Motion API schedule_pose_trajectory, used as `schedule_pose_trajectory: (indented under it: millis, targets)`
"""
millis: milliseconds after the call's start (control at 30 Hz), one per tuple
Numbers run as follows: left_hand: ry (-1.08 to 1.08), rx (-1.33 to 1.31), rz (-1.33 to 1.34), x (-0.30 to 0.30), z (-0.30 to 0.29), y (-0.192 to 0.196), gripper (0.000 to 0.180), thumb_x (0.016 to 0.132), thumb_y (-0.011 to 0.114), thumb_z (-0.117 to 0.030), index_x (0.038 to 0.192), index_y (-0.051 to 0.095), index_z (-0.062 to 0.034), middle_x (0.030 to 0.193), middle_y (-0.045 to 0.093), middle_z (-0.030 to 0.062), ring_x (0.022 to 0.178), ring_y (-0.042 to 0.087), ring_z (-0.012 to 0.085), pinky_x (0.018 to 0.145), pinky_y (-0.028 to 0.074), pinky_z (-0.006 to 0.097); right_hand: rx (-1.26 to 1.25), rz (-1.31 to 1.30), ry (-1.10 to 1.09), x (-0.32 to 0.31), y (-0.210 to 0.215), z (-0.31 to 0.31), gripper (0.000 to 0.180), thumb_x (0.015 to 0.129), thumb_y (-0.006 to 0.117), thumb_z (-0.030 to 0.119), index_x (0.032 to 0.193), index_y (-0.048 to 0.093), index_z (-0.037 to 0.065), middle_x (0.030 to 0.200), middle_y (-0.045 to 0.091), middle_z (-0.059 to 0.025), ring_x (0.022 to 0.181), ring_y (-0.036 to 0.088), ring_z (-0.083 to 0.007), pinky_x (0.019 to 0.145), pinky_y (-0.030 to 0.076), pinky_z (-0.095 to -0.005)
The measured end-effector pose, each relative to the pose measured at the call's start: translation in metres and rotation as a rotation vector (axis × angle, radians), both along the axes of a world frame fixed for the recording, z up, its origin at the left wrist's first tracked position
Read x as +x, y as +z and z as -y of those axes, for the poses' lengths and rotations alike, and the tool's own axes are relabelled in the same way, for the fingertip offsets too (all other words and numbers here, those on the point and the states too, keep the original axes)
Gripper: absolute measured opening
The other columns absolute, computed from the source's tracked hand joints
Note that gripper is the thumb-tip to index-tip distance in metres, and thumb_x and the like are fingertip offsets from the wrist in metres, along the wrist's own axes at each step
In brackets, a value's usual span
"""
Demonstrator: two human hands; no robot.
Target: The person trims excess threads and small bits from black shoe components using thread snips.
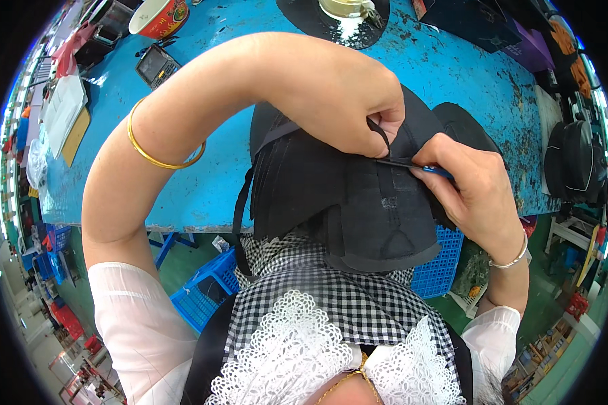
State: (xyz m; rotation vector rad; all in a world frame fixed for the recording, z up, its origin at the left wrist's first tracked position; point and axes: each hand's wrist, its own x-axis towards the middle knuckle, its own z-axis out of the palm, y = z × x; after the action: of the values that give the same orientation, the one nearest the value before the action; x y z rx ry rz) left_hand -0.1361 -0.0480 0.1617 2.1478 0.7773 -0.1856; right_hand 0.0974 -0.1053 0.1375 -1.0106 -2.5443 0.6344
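Observation:
A stitched black fabric piece (297, 182), apparently part of a bag, lies across the table edge and hangs over my lap. It has layered panels and a loose black strap at its left. My left hand (358, 108) reaches over it from the far side, thumb and fingers closed on a narrow black strip (380, 133). In my right hand (469, 179) is a small blue-handled cutting tool (438, 172), whose thin metal blade points left. The blade tip meets the fabric just below my left fingertips; whether it is a snip or a knife is unclear.
On the worn blue table (209, 145) are a red-and-white tub (159, 18), a dark handheld device (157, 65), papers (65, 115) and a tape roll (342, 8) on a black round. Blue plastic baskets (206, 287) stand below. Black bags (577, 155) sit at right.

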Motion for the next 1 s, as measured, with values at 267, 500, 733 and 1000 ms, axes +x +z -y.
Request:
schedule_pose_trajectory:
  millis: [267, 500, 733, 1000]
  targets:
    - [-0.045, 0.008, 0.048, -0.007, -0.005, -0.006, 0.014, 0.092, 0.061, -0.015, 0.093, 0.059, -0.0005, 0.067, 0.053, 0.0077, 0.061, 0.049, 0.018, 0.059, 0.04, 0.033, -0.087, 0.008, -0.078, -0.007, 0.0, -0.006, 0.024, 0.09, 0.071, 0.027, 0.09, 0.059, 0.006, 0.066, 0.06, -0.0116, 0.059, 0.06, -0.0304, 0.054, 0.044, -0.039]
    - [0.053, -0.04, 0.079, -0.011, -0.005, -0.012, 0.015, 0.093, 0.061, -0.015, 0.094, 0.055, -0.0012, 0.071, 0.051, 0.0054, 0.066, 0.046, 0.0153, 0.062, 0.04, 0.032, -0.243, 0.041, -0.12, -0.004, 0.023, -0.005, 0.018, 0.089, 0.069, 0.014, 0.092, 0.059, 0.0, 0.077, 0.064, -0.0139, 0.065, 0.063, -0.028, 0.058, 0.047, -0.0331]
    - [0.089, -0.175, 0.238, -0.018, -0.012, -0.022, 0.015, 0.088, 0.062, -0.011, 0.085, 0.052, -0.0002, 0.076, 0.044, 0.0, 0.075, 0.04, 0.0095, 0.069, 0.038, 0.027, 0.386, 0.444, 0.05, -0.062, 0.019, 0.051, 0.039, 0.078, 0.068, 0.022, 0.103, 0.067, -0.008, 0.097, 0.07, -0.0294, 0.056, 0.068, -0.0182, 0.045, 0.05, -0.0262]
    - [0.626, -0.473, 0.544, -0.053, -0.002, -0.007, 0.014, 0.091, 0.068, -0.016, 0.096, 0.061, -0.0054, 0.064, 0.05, -0.0052, 0.049, 0.039, 0.0005, 0.042, 0.025, 0.018, 0.55, 0.387, -0.122, -0.073, 0.002, 0.056, 0.018, 0.074, 0.062, 0.009, 0.087, 0.064, -0.003, 0.081, 0.07, -0.0231, 0.045, 0.061, -0.0149, 0.036, 0.043, -0.0269]
